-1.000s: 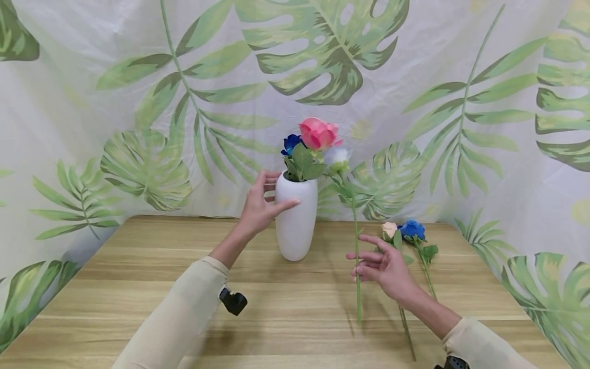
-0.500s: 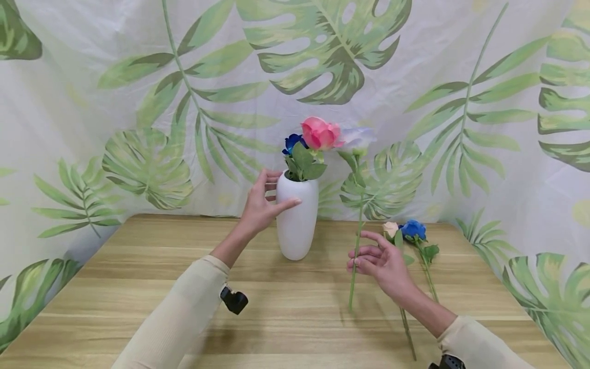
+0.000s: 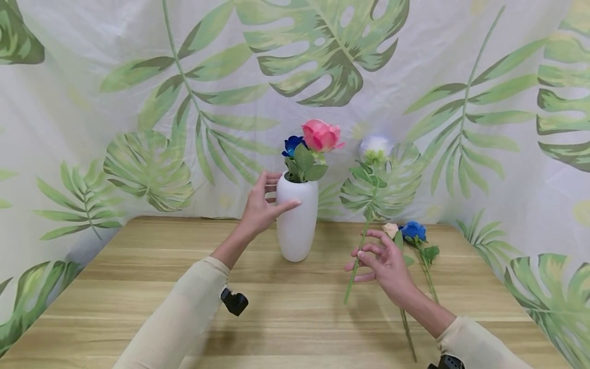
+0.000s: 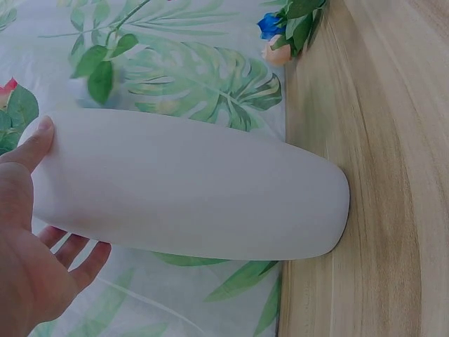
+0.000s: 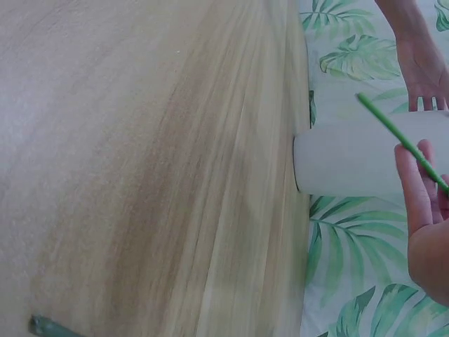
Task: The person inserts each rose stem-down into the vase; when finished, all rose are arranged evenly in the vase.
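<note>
A tall white vase [image 3: 297, 225] stands upright on the wooden table, holding a pink rose [image 3: 321, 135] and a dark blue rose [image 3: 292, 146] with green leaves. My left hand [image 3: 260, 207] grips the vase near its top, thumb [image 4: 43, 133] across the front and fingers around the far side. Right of the vase, my right hand [image 3: 389, 264] pinches the green stem [image 5: 393, 130] of a white artificial rose [image 3: 375, 147] between thumb and fingers. Its bloom leans up and to the right, and its lower end hangs over the table.
On the table to the right lie a blue rose [image 3: 414, 230] and a peach rose [image 3: 390, 229], their stems running toward me under my right forearm. Behind the wooden table [image 3: 152, 266] hangs a leaf-patterned cloth [image 3: 221, 61].
The white rose's bloom has swung right, away from the vase, while its stem's lower end has moved left and up. My left hand has kept its hold on the vase.
</note>
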Demonstrator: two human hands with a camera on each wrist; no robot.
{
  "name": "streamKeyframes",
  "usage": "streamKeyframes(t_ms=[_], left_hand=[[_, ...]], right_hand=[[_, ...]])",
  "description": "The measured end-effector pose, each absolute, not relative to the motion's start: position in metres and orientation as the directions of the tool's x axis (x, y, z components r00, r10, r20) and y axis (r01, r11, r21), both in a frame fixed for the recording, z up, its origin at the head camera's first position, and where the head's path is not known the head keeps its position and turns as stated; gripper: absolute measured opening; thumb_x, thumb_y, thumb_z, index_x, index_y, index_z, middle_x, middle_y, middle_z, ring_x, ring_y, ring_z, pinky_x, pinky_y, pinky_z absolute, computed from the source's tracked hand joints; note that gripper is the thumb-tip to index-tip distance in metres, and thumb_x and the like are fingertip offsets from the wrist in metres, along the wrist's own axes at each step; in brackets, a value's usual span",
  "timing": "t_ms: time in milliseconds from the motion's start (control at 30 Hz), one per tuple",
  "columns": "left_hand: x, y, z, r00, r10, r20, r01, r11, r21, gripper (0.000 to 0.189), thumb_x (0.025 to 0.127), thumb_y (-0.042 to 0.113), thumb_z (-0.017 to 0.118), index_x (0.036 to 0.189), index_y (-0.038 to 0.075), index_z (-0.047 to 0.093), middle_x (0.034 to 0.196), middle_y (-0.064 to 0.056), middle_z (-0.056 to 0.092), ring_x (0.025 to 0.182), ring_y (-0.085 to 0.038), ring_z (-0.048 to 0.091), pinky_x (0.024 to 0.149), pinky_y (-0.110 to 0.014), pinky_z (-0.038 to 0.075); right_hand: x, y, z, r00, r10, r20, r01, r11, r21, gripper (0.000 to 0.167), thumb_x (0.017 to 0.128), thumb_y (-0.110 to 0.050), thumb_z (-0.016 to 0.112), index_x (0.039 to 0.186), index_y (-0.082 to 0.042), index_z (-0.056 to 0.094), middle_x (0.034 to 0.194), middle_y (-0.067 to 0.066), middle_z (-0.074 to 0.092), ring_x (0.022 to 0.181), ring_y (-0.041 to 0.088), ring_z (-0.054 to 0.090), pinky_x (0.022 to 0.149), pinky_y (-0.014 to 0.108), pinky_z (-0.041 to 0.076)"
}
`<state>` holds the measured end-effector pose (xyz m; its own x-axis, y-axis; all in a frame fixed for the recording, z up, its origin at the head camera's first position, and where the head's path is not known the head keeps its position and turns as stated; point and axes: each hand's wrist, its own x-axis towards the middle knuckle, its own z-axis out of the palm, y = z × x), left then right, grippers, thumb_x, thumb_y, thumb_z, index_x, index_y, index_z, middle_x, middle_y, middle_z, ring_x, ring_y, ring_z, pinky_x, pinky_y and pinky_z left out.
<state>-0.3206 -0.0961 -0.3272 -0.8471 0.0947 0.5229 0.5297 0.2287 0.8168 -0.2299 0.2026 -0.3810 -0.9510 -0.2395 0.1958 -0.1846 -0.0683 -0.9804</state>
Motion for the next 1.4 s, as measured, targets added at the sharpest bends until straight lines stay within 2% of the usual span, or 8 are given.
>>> streamKeyframes(t_ms=[167,433,700,967,1200,1300,1400], left_hand=[[-0.32,-0.096,-0.327,-0.844,0.093,0.528,0.534,0.226,0.815,0.066,0.082,0.011,0.089,0.132,0.001,0.048,0.132,-0.022,0.055,0.118,-0.041,0.062,0.099,-0.058,0.054],[-0.32,-0.094,-0.327,-0.842,0.095,0.531,0.538,0.22,0.814,0.067,0.081,0.011,0.09,0.133,0.001,0.049,0.131,-0.022,0.056,0.116,-0.041,0.063,0.098,-0.055,0.055],[-0.32,-0.095,-0.328,-0.841,0.093,0.533,0.54,0.227,0.811,0.065,0.082,0.01,0.089,0.132,0.0,0.048,0.131,-0.023,0.055,0.116,-0.042,0.063,0.097,-0.057,0.055],[-0.32,-0.095,-0.328,-0.837,0.088,0.54,0.544,0.232,0.806,0.064,0.082,0.009,0.089,0.132,0.0,0.049,0.131,-0.023,0.057,0.117,-0.039,0.061,0.096,-0.055,0.056],[-0.321,-0.096,-0.328,-0.834,0.094,0.544,0.55,0.225,0.804,0.064,0.082,0.009,0.088,0.131,-0.001,0.048,0.131,-0.024,0.056,0.118,-0.04,0.061,0.097,-0.056,0.055],[-0.321,-0.096,-0.328,-0.835,0.097,0.542,0.549,0.226,0.805,0.064,0.082,0.009,0.088,0.132,-0.001,0.048,0.13,-0.024,0.056,0.116,-0.041,0.062,0.096,-0.056,0.056],[-0.321,-0.096,-0.328,-0.835,0.096,0.542,0.549,0.226,0.805,0.065,0.082,0.009,0.088,0.132,-0.001,0.048,0.13,-0.024,0.056,0.115,-0.041,0.062,0.096,-0.056,0.056]], right_hand=[[-0.23,0.202,-0.379,-0.945,-0.244,0.217,-0.202,-0.085,-0.976,0.046,0.101,0.011,0.056,0.142,0.002,0.036,0.1,0.008,0.063,0.082,0.022,0.077,0.068,0.053,0.062],[-0.228,0.202,-0.379,-0.918,-0.316,0.239,-0.212,-0.117,-0.97,0.051,0.097,0.017,0.057,0.142,0.002,0.038,0.102,0.007,0.063,0.087,0.021,0.076,0.07,0.045,0.064],[-0.227,0.199,-0.375,-0.904,-0.345,0.252,-0.209,-0.158,-0.965,0.053,0.097,0.017,0.058,0.141,-0.003,0.037,0.104,0.011,0.061,0.09,0.022,0.076,0.075,0.044,0.064],[-0.23,0.191,-0.368,-0.917,-0.23,0.326,-0.285,-0.193,-0.939,0.052,0.094,0.016,0.063,0.135,-0.013,0.048,0.1,0.008,0.066,0.084,0.021,0.076,0.071,0.047,0.064],[-0.234,0.181,-0.359,-0.919,-0.091,0.385,-0.358,-0.225,-0.906,0.05,0.094,0.018,0.062,0.136,-0.001,0.044,0.1,0.006,0.068,0.083,0.02,0.076,0.07,0.044,0.065],[-0.237,0.175,-0.354,-0.926,-0.019,0.377,-0.361,-0.249,-0.899,0.046,0.093,0.021,0.061,0.132,0.002,0.047,0.098,0.003,0.067,0.081,0.02,0.075,0.069,0.042,0.065],[-0.241,0.169,-0.348,-0.929,0.033,0.369,-0.364,-0.265,-0.893,0.04,0.092,0.022,0.061,0.124,-0.001,0.053,0.098,0.003,0.065,0.081,0.02,0.075,0.07,0.042,0.065]])
